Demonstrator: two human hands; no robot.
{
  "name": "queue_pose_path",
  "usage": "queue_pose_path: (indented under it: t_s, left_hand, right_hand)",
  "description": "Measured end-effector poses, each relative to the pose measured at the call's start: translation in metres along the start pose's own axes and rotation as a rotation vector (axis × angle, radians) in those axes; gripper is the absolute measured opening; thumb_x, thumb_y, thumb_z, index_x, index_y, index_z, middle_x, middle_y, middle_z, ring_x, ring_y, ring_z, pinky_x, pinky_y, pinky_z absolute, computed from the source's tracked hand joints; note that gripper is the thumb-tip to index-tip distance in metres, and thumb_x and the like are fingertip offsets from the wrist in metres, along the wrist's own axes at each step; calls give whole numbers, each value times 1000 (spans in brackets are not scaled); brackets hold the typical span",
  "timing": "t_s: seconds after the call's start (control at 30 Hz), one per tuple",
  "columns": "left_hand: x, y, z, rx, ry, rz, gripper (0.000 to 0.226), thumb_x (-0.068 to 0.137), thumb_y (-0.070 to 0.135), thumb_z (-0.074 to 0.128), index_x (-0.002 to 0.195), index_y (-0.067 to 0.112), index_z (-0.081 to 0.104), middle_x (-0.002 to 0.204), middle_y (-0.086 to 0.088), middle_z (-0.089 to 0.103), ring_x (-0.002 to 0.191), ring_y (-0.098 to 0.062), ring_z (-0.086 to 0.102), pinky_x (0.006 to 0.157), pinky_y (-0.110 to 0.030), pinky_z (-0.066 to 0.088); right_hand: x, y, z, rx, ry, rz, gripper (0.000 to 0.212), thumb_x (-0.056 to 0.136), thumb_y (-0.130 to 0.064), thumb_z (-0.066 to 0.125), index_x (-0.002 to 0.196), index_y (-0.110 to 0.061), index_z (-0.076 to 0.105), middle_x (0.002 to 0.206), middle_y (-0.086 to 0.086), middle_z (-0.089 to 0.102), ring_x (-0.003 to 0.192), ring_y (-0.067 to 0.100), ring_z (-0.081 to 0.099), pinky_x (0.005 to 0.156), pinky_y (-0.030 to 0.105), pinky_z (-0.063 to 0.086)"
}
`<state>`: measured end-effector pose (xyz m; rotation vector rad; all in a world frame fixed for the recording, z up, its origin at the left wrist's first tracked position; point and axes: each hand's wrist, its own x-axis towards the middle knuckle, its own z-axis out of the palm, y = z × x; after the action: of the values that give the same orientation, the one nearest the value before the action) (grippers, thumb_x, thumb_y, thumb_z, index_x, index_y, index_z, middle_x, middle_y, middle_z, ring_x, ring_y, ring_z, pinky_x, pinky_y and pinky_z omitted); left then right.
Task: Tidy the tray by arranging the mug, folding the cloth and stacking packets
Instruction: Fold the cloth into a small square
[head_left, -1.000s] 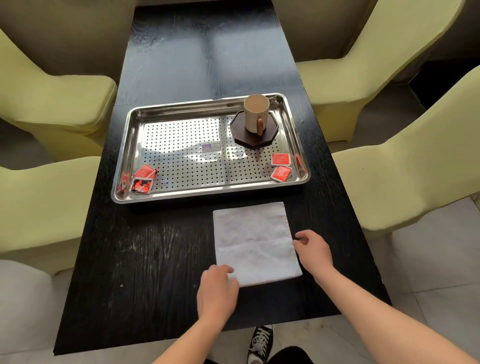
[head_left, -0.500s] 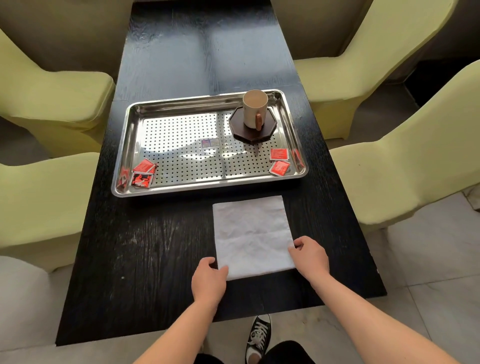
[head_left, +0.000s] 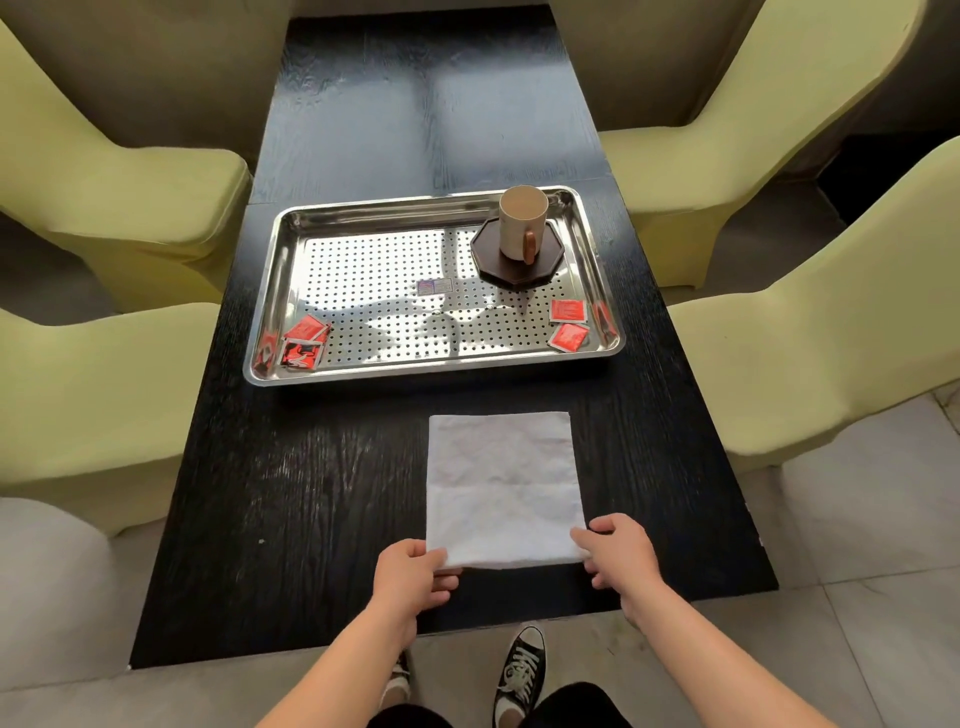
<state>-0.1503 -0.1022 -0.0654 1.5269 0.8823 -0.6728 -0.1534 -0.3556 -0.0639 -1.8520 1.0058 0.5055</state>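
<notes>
Black table (head_left: 311, 493), tray (head_left: 431, 371) mid-table. Cloth (head_left: 501, 488) lay flat on the table, just on the tray's near side. Your left hand (head_left: 410, 577) and right hand (head_left: 618, 556) pinched its near corners, hands apart, likely to fold it toward the far edge. Packets (head_left: 569, 312) sat unstacked in the tray.

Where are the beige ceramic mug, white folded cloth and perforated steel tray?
beige ceramic mug (head_left: 514, 228), head view, outer wall.
white folded cloth (head_left: 501, 483), head view, its middle.
perforated steel tray (head_left: 278, 291), head view, left rim.

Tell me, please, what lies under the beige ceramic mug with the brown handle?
A dark brown octagonal coaster lies under the mug, on the perforated steel tray. The mug hides the coaster's middle.
</notes>
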Motion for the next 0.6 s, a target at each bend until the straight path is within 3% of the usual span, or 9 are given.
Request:
queue_pose_path:
  t_s: [0.1, 0.17, 0.23, 0.43, 0.5, 0.6]
  left_hand:
    - [-6, -8, -11, -48, -39, -8, 11, 97, 6, 57, 103, 2, 65, 82, -14, 78, 68, -20, 71, 55, -28, 55]
    - [-9, -13, -18, -80, -59, -22, 12, 97, 5, 58, 105, 1, 66, 84, -16, 78, 68, -21, 71, 57, -28, 56]
    - [-11, -16, -26, -130, -54, -49, 13, 97, 5, 58, 106, 1, 66, 85, -17, 77, 70, -22, 71, 58, -30, 57]
    - [-18, -26, -36, -150, -21, -44, 18, 96, 2, 58, 113, 1, 63, 87, -20, 77, 69, -24, 70, 57, -30, 56]
    - [-22, -27, -37, -120, 12, -7, 23, 94, -1, 59, 116, 5, 60, 83, -19, 77, 67, -23, 70, 58, -31, 57]
    - [-29, -26, -39, -75, 70, 78, 40, 90, -5, 62, 115, 26, 56, 80, -17, 76, 61, -21, 68, 58, -32, 58]
  right_hand:
    - [-6, 7, 0, -66, -47, -12, 20, 91, -26, 68, 106, -18, 59, 91, 8, 66, 67, 20, 56, 49, 33, 50]
    - [-9, 12, 1, -77, -56, -33, 11, 90, -23, 68, 96, -16, 64, 92, 8, 68, 76, 21, 62, 62, 39, 60]
    - [-14, 15, 2, 2, -101, -16, 8, 88, -16, 70, 90, -9, 68, 95, 13, 69, 86, 25, 67, 71, 42, 64]
    - [-35, 20, 3, 365, -203, 120, 16, 86, 10, 67, 100, 11, 62, 105, 27, 66, 93, 41, 72, 68, 38, 63]
    - [-39, 23, 2, 370, -184, 84, 18, 83, 14, 68, 99, 9, 62, 105, 27, 64, 93, 41, 71, 67, 35, 63]
    - [-40, 29, -1, 342, -146, 11, 14, 82, 15, 68, 93, 7, 65, 101, 26, 63, 88, 35, 69, 64, 32, 62]
